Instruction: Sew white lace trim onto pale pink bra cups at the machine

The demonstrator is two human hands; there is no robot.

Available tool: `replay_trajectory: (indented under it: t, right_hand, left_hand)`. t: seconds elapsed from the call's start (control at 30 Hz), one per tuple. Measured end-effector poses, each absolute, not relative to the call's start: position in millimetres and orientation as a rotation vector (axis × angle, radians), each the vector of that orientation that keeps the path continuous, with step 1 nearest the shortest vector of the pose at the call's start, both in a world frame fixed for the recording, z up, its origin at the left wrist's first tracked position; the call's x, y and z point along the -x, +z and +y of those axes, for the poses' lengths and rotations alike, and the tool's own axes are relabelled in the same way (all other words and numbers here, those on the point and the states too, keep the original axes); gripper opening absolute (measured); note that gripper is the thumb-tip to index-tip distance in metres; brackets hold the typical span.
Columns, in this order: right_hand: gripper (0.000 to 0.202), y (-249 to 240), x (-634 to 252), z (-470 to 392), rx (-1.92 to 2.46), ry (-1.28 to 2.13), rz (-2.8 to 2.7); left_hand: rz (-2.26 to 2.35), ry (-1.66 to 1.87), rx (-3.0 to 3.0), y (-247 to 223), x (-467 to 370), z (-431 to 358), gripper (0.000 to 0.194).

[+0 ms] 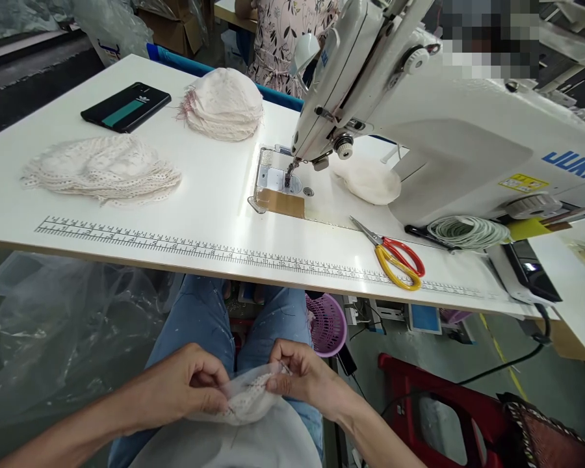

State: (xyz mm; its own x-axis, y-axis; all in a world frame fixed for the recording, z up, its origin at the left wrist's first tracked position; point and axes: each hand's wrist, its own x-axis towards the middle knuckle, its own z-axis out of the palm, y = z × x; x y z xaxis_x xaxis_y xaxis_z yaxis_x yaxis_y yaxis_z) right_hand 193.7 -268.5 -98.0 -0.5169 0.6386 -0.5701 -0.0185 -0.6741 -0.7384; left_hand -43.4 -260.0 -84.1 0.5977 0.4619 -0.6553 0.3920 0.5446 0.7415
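Observation:
Over my lap, a small piece of white lace-edged fabric [251, 402] is stretched between my two hands. My left hand [195, 383] pinches its left end, fingers curled. On the other side, my right hand [299, 377] grips the right end between thumb and fingers. Sheer white cloth lies below it on my legs. Both hands are below the front edge of the white table [214, 224]. On that table, a stack of lace-edged fabric pieces [102, 169] lies at the left, and another white fabric stack [224, 104] sits farther back.
The sewing machine [419, 123] stands at the right, a white fabric piece [370, 181] under its arm. Scissors [394, 257], a coil of cord [468, 232] and a black phone [127, 107] lie on the table. Below are a purple basket [329, 325] and red stool [448, 409]. A person stands behind.

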Motion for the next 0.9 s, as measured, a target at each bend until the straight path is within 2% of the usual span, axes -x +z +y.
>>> replay_trajectory:
  t: [0.17, 0.37, 0.9]
  right_hand:
    - [0.037, -100.8, -198.0, -269.5, 1.227, 2.208, -0.929]
    - [0.034, -102.0, -201.4, -270.6, 1.214, 2.198, -0.940]
    - [0.040, -96.1, -193.8, -271.0, 1.221, 2.210, -0.916]
  left_hand:
    - [0.992, 0.084, -1.125, -85.2, 41.7, -261.5, 0.009]
    - [0.986, 0.085, -1.160, -84.4, 41.8, -259.3, 0.015]
    - [0.881, 0.121, -1.004, -90.1, 35.7, -254.9, 0.016]
